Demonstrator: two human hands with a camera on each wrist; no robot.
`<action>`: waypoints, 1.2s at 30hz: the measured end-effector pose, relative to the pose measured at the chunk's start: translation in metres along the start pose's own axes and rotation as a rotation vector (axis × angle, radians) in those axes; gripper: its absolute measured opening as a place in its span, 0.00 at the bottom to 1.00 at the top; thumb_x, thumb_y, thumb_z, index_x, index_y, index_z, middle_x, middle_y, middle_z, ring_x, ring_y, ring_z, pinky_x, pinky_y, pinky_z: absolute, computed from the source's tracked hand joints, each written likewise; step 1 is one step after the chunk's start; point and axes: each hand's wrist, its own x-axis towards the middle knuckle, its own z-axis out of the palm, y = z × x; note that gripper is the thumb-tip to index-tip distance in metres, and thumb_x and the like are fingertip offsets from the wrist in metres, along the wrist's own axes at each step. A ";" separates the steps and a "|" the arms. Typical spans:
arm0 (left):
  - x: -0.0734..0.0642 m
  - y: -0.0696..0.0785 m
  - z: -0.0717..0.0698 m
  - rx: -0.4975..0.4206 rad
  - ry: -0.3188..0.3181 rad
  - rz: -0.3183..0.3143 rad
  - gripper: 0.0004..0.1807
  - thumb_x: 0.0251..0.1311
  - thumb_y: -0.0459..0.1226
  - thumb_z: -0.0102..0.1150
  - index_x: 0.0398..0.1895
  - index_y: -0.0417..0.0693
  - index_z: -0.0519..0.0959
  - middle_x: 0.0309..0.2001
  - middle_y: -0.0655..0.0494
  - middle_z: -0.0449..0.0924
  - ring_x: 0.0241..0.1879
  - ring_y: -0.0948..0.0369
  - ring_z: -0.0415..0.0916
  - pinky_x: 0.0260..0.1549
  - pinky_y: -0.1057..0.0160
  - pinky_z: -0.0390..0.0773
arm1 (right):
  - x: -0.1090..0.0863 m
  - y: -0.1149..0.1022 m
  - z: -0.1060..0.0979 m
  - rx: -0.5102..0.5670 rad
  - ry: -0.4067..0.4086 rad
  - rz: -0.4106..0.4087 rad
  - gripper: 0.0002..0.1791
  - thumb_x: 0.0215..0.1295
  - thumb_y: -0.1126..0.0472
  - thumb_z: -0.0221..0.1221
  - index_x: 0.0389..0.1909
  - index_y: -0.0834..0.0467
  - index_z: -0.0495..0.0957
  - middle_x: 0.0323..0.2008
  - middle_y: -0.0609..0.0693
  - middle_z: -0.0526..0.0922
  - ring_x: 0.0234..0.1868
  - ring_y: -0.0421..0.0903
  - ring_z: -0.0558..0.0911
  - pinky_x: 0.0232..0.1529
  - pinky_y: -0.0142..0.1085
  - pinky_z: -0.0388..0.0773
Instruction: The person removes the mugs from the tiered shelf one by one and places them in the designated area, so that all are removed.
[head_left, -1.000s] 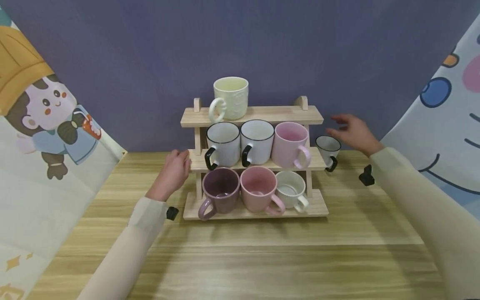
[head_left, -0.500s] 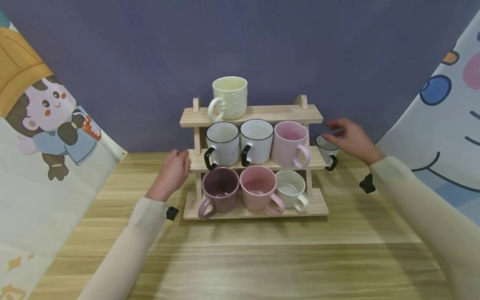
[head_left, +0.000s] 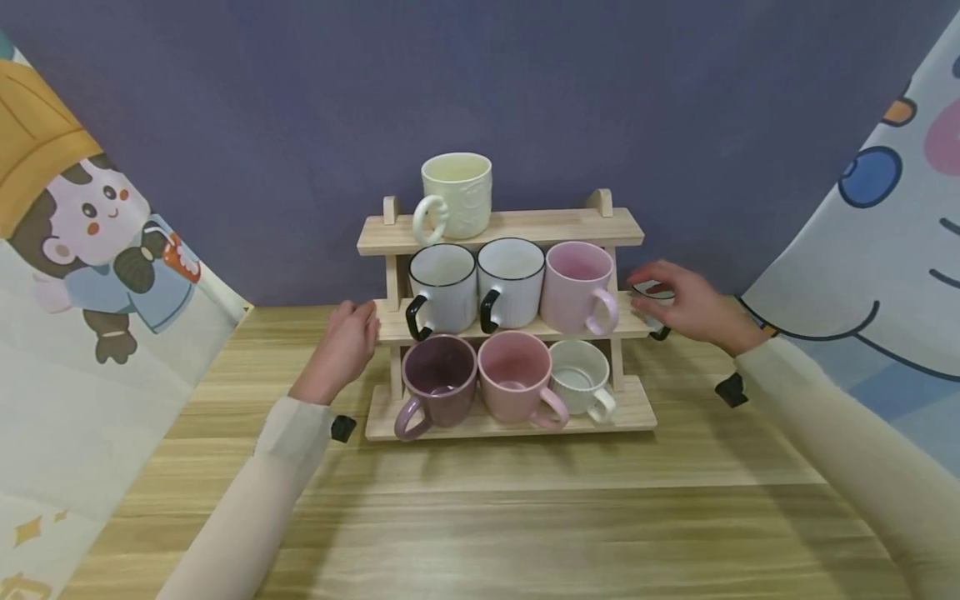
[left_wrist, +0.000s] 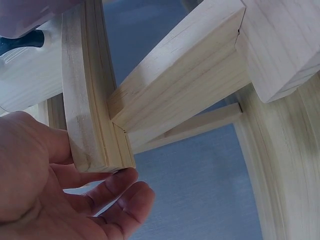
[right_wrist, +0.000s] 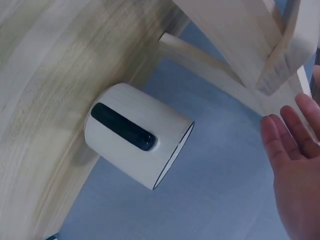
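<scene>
A three-tier wooden rack (head_left: 510,429) stands on the table with several mugs on it. My left hand (head_left: 341,350) grips the left end of its middle shelf; in the left wrist view the shelf end (left_wrist: 95,135) sits between thumb and fingers. My right hand (head_left: 693,307) reaches toward the right end of that shelf, fingers apart and slightly bent, holding nothing. Behind and below it, a white mug with a black handle (right_wrist: 140,135) stands on the table, partly hidden by the hand in the head view.
A pale yellow mug (head_left: 472,200) is on the top shelf. Two white black-rimmed mugs and a light pink mug (head_left: 573,292) fill the middle one. The bottom holds a purple mug (head_left: 442,387), a pink mug (head_left: 513,387) and a small white cup (head_left: 581,383). A blue-grey backdrop (head_left: 300,150) rises behind.
My right hand has moved left and down to the right end of the middle shelf, now covering much of the white mug on the table. My left hand stays on the rack.
</scene>
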 end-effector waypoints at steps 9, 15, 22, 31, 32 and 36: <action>-0.001 0.000 0.001 -0.012 -0.018 -0.020 0.22 0.72 0.34 0.38 0.61 0.24 0.64 0.44 0.34 0.68 0.45 0.43 0.64 0.46 0.47 0.69 | -0.005 -0.002 0.011 -0.009 -0.010 -0.119 0.13 0.60 0.66 0.62 0.46 0.64 0.79 0.50 0.58 0.77 0.49 0.55 0.76 0.48 0.49 0.72; -0.001 0.001 0.002 -0.020 -0.016 -0.035 0.23 0.72 0.34 0.37 0.63 0.24 0.62 0.44 0.35 0.67 0.44 0.45 0.64 0.45 0.48 0.70 | -0.006 0.001 0.013 -0.031 0.011 -0.106 0.13 0.60 0.67 0.62 0.45 0.64 0.80 0.49 0.57 0.78 0.48 0.54 0.77 0.47 0.49 0.73; -0.003 0.002 0.006 -0.035 0.018 -0.050 0.23 0.72 0.33 0.37 0.63 0.25 0.62 0.45 0.36 0.67 0.46 0.46 0.64 0.47 0.48 0.70 | -0.006 0.001 0.014 -0.035 0.011 -0.067 0.13 0.58 0.66 0.63 0.45 0.64 0.80 0.49 0.56 0.79 0.48 0.55 0.77 0.48 0.51 0.71; -0.004 0.002 0.006 -0.034 0.018 -0.057 0.23 0.72 0.34 0.36 0.63 0.26 0.62 0.46 0.37 0.67 0.47 0.46 0.64 0.49 0.48 0.70 | -0.005 0.000 0.014 -0.037 0.010 -0.079 0.13 0.59 0.66 0.62 0.45 0.64 0.80 0.49 0.56 0.79 0.50 0.56 0.76 0.48 0.52 0.69; -0.004 0.002 0.006 -0.036 0.015 -0.062 0.23 0.72 0.34 0.36 0.64 0.26 0.62 0.47 0.37 0.67 0.47 0.46 0.64 0.49 0.49 0.70 | -0.005 0.000 0.014 -0.038 0.011 -0.081 0.13 0.59 0.66 0.63 0.45 0.64 0.80 0.49 0.56 0.79 0.50 0.56 0.76 0.48 0.51 0.69; -0.003 0.001 0.007 -0.024 0.025 -0.053 0.22 0.72 0.33 0.36 0.63 0.26 0.63 0.45 0.37 0.67 0.46 0.46 0.64 0.48 0.49 0.70 | -0.005 0.000 0.015 -0.039 0.013 -0.091 0.13 0.59 0.66 0.63 0.45 0.64 0.80 0.49 0.57 0.79 0.49 0.56 0.76 0.47 0.52 0.70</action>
